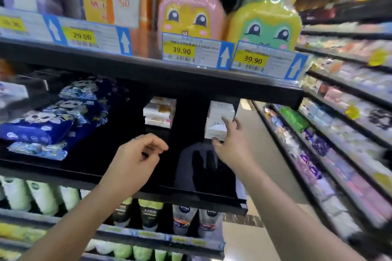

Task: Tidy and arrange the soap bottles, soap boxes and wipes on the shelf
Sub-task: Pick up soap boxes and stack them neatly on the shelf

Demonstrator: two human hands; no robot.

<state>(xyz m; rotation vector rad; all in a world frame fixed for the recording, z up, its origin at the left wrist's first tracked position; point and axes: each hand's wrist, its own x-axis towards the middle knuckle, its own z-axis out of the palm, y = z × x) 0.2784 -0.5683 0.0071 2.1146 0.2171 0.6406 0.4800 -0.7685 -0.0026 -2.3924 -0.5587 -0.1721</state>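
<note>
- While our right hand (230, 144) reaches the white soap boxes (219, 121) stacked at the right end of the middle shelf (118, 178), its fingers (228, 122) are spread, forefinger and thumb touching the lower box's front, not yet clamped.
- Left hand (137, 157): fingers loosely curled, holding nothing, hovering over the shelf.
- Soap boxes, second stack (159, 113): further back, to the left.
- Wipes (48, 125): blue soft packs, piled at the left.
- Handling, we judge: boxes light, stiff, corners crushable; take by opposite side faces. Wipes floppy, slippery; lift from underneath.
</note>
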